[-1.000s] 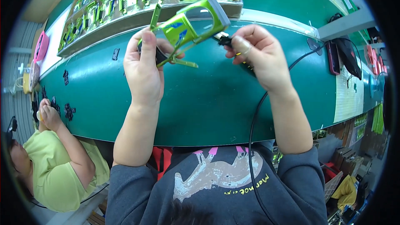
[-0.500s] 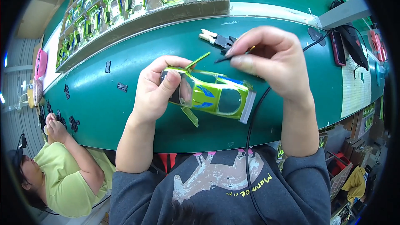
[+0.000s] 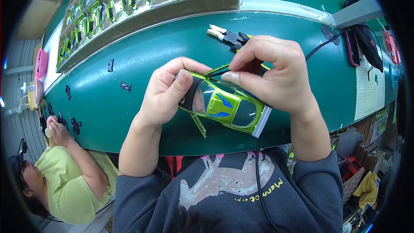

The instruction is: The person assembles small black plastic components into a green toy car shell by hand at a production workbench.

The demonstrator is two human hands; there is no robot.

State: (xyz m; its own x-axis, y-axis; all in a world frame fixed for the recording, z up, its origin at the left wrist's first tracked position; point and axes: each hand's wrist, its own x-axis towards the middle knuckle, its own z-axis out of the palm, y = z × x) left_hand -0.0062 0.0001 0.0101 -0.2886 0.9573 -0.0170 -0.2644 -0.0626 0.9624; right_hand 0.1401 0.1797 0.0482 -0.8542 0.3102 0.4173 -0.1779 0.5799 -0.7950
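Note:
My left hand [image 3: 166,90] is closed around the front end of a green toy car body [image 3: 222,108] with blue markings, its thumb over the dark windscreen end. Both side doors stand swung out; the near door [image 3: 199,126] points toward me. With thumb and forefinger, my right hand [image 3: 276,71] pinches a thin black plastic piece [image 3: 218,73] against the far door, close to its hinge. The piece's far end is hidden by my fingers. Just beyond my right hand lies a black-and-yellow tool with cream-coloured tips [image 3: 217,32], partly covered by that hand.
A carton tray [image 3: 172,11] of similar green car bodies lines the far left. Small black parts [image 3: 125,86] are scattered on the green table [image 3: 151,51]. A black cable [image 3: 258,159] hangs in front of me. At left, a co-worker [image 3: 71,181] handles something small. A phone [image 3: 351,48] lies right.
My right hand has come down and left, bringing the black piece from above the car to the far door. The car body has turned slightly and its tail sits nearer me.

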